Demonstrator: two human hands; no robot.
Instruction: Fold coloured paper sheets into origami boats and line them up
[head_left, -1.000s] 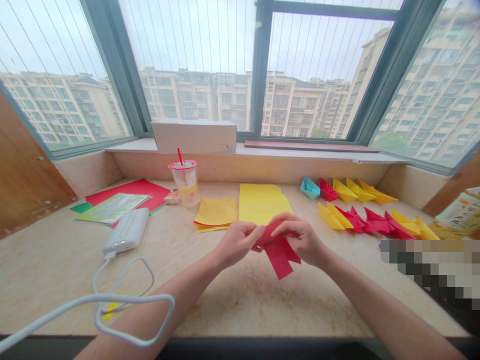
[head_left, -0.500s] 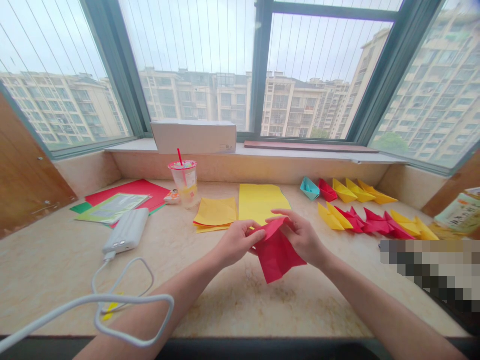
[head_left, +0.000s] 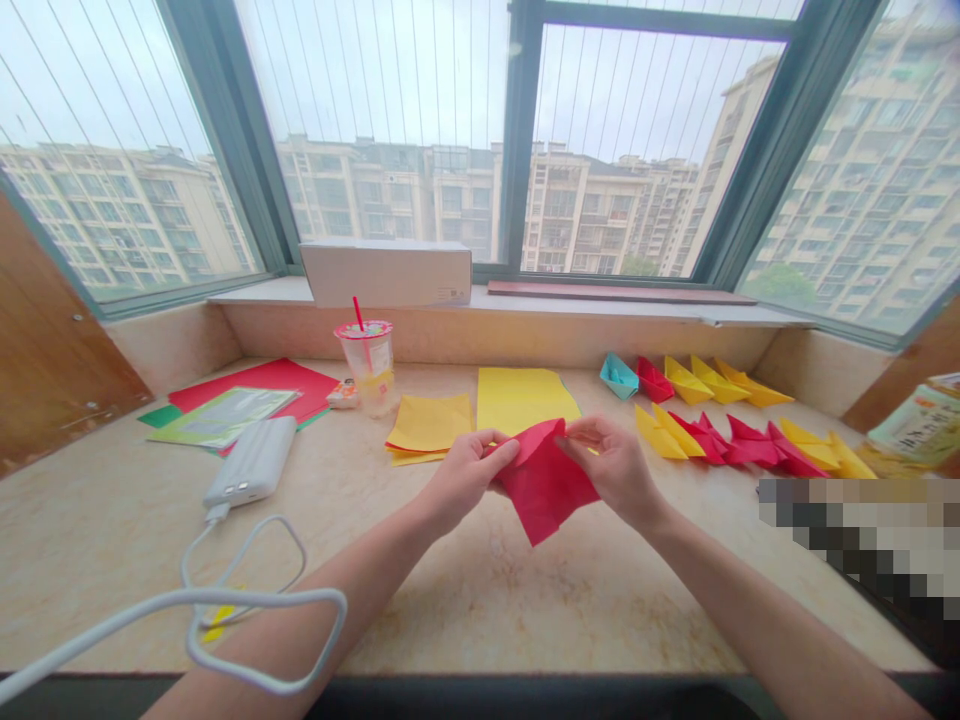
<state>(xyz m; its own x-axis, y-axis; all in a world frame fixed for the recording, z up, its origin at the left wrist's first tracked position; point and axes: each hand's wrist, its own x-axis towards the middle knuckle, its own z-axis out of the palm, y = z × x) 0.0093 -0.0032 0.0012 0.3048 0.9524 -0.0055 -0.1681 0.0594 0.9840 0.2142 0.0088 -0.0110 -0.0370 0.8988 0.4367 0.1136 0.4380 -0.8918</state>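
Observation:
A creased sheet of red paper is held up over the counter between my two hands. My left hand pinches its left edge, thumb in front and fingers behind. My right hand grips its upper right edge between thumb and fingers. One corner of the paper points down toward the counter. Just behind it lies a yellow sheet, and to the left of that a stack of orange-yellow paper squares.
Folded paper boats, among them a teal one and a yellow one, stand in two rows at the right. A plastic cup with a straw stands behind. On the left are a white power bank, its looping cable and red paper.
The red paper has turned and risen slightly, its lower corner now higher. My right hand has shifted a little right, its fingers drawn in at the paper's upper right edge.

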